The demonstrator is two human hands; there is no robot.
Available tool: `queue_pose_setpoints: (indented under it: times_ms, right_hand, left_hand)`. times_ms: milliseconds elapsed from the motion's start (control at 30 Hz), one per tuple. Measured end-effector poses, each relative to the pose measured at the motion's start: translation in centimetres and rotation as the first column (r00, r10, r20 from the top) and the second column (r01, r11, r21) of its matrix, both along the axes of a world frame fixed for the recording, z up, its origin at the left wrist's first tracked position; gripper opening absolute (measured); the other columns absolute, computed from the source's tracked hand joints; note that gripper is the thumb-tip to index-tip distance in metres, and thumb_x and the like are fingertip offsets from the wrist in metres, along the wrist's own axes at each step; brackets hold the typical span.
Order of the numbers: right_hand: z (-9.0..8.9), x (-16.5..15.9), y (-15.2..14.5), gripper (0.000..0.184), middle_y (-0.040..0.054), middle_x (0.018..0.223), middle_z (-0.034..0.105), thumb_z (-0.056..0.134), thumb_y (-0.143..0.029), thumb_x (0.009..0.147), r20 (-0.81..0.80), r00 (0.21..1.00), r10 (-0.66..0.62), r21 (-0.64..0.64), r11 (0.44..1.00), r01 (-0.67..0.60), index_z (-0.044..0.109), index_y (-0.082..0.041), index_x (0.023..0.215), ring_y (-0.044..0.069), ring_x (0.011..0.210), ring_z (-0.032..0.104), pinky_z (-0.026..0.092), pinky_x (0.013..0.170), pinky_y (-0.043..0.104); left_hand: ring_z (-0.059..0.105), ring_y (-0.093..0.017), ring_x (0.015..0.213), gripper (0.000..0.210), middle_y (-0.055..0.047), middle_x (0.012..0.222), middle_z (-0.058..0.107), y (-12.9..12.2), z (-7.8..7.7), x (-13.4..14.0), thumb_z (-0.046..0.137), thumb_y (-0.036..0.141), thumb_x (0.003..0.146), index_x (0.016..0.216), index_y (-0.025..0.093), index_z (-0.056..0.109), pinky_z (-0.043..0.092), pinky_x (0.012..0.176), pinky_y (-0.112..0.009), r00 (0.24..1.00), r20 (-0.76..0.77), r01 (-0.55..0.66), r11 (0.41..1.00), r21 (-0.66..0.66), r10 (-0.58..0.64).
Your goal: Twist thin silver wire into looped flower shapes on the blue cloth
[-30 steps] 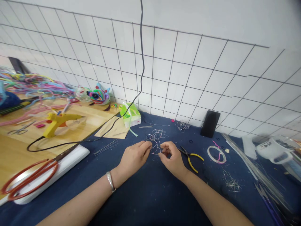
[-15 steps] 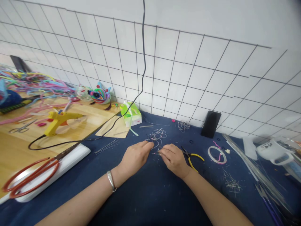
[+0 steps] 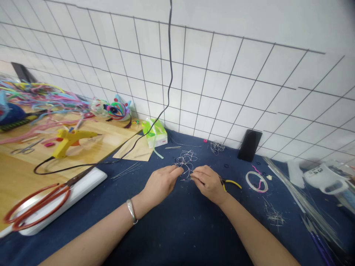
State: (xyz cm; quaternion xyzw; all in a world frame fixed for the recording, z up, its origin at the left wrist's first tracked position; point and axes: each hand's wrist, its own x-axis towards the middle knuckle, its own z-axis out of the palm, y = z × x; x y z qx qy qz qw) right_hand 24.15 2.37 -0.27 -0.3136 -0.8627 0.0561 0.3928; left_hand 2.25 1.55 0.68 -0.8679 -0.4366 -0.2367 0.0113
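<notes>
A looped piece of thin silvery wire (image 3: 186, 158) is between my two hands over the dark blue cloth (image 3: 177, 229). My left hand (image 3: 162, 181), with a silver bracelet at the wrist, is closed, its thumb and fingers pinching the wire's left side. My right hand (image 3: 207, 183) is also closed, pinching the wire at its lower right. The fingertips hide the exact spots of contact. Just beyond my right hand lie yellow-handled pliers (image 3: 232, 182), partly covered by it.
At left are orange-handled scissors (image 3: 39, 207) on a white block and a yellow glue gun (image 3: 66, 142). A tissue pack (image 3: 155, 136) stands by the wall. To the right are a black phone (image 3: 250, 145), a tape roll (image 3: 256, 181), wire scraps (image 3: 274, 216) and a white mug (image 3: 324, 179).
My right hand has shifted slightly right and up, away from my left hand, and now covers more of the pliers. My left hand stays nearly in place on the wire.
</notes>
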Motion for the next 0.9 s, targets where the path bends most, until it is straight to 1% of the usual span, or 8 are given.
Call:
queue_pose_setpoints:
  times_ms: [133, 200, 333, 433, 500, 633, 767, 900]
  right_hand:
    - [0.1, -0.2, 0.0, 0.020, 0.0064, 0.096, 0.067, 0.054, -0.013, 0.086, -0.049, 0.999, 0.000, -0.031, 1.000, -0.001, 0.066, -0.021, 0.101, 0.017, 0.091, 0.059, 0.050, 0.085, 0.034]
    - [0.3, -0.3, 0.0, 0.020, 0.0059, 0.094, 0.067, 0.054, -0.012, 0.085, -0.121, 0.991, -0.048, -0.083, 0.996, 0.038, 0.066, -0.021, 0.097, 0.017, 0.091, 0.060, 0.050, 0.086, 0.034]
    - [0.9, -0.1, 0.1, 0.015, 0.0045, 0.090, 0.066, 0.055, -0.016, 0.084, -0.237, 0.954, -0.185, -0.286, 0.952, 0.114, 0.068, -0.021, 0.089, 0.016, 0.083, 0.060, 0.050, 0.076, 0.030]
    - [1.0, 0.1, 0.2, 0.014, 0.0041, 0.092, 0.064, 0.054, -0.018, 0.084, -0.276, 0.938, -0.208, -0.414, 0.907, 0.079, 0.067, -0.021, 0.090, 0.015, 0.080, 0.060, 0.050, 0.073, 0.029]
    - [0.9, 0.2, 0.2, 0.020, 0.0051, 0.099, 0.063, 0.058, -0.021, 0.083, -0.291, 0.941, -0.170, -0.487, 0.873, 0.007, 0.065, -0.021, 0.102, 0.015, 0.083, 0.060, 0.050, 0.074, 0.029]
    - [0.7, 0.1, 0.1, 0.055, 0.0080, 0.118, 0.057, 0.067, -0.026, 0.078, -0.280, 0.960, -0.025, -0.570, 0.809, -0.146, 0.049, -0.025, 0.129, 0.018, 0.097, 0.058, 0.052, 0.074, 0.029]
    - [0.8, 0.3, 0.4, 0.055, 0.0072, 0.121, 0.053, 0.070, -0.028, 0.076, -0.259, 0.965, 0.042, -0.559, 0.808, -0.185, 0.051, -0.027, 0.127, 0.017, 0.096, 0.057, 0.053, 0.073, 0.029]
    - [1.1, 0.7, 0.7, 0.059, 0.0078, 0.127, 0.049, 0.074, -0.035, 0.073, -0.237, 0.967, 0.089, -0.534, 0.820, -0.207, 0.053, -0.027, 0.127, 0.017, 0.097, 0.057, 0.053, 0.074, 0.029]
  left_hand:
    - [0.060, -0.017, 0.081, 0.022, -0.004, 0.086, 0.063, 0.0, 0.0, 0.1, 0.039, 0.010, 0.090, 0.102, 0.019, 0.055, 0.047, 0.070, -0.027, 0.999, -0.003, 0.043, 0.999, -0.017, -0.043]
    - [0.060, -0.017, 0.080, 0.022, -0.003, 0.085, 0.062, 0.0, -0.1, 0.2, 0.039, 0.010, 0.090, 0.101, 0.019, 0.056, 0.047, 0.070, -0.028, 0.998, -0.014, 0.069, 0.997, -0.022, -0.069]
    - [0.060, -0.015, 0.077, 0.021, -0.003, 0.081, 0.062, -0.1, -0.3, 0.4, 0.039, 0.011, 0.091, 0.097, 0.019, 0.057, 0.046, 0.067, -0.025, 0.996, 0.003, 0.088, 0.996, -0.028, -0.088]
    - [0.061, -0.014, 0.076, 0.018, -0.002, 0.081, 0.061, 0.1, -0.4, 0.3, 0.040, 0.016, 0.093, 0.095, 0.019, 0.057, 0.045, 0.066, -0.023, 0.997, 0.065, 0.042, 0.998, -0.043, -0.039]
    - [0.061, -0.014, 0.075, 0.018, -0.001, 0.082, 0.061, 0.3, -0.4, 0.1, 0.040, 0.019, 0.094, 0.094, 0.020, 0.057, 0.045, 0.065, -0.023, 0.996, 0.087, 0.016, 0.998, -0.055, -0.011]
    - [0.060, -0.014, 0.076, 0.019, -0.002, 0.083, 0.062, 0.5, -0.2, -0.2, 0.039, 0.020, 0.094, 0.097, 0.020, 0.057, 0.044, 0.066, -0.024, 0.994, 0.082, 0.084, 0.994, -0.065, -0.078]
    - [0.059, -0.015, 0.079, 0.019, -0.002, 0.085, 0.062, 0.6, -0.1, -0.4, 0.038, 0.014, 0.093, 0.096, 0.019, 0.056, 0.045, 0.070, -0.026, 0.974, 0.067, 0.222, 0.970, -0.101, -0.216]
    - [0.059, -0.015, 0.081, 0.019, -0.002, 0.086, 0.061, 0.8, 0.0, -0.6, 0.040, 0.009, 0.089, 0.095, 0.019, 0.055, 0.045, 0.072, -0.026, 0.950, 0.089, 0.310, 0.941, -0.136, -0.300]
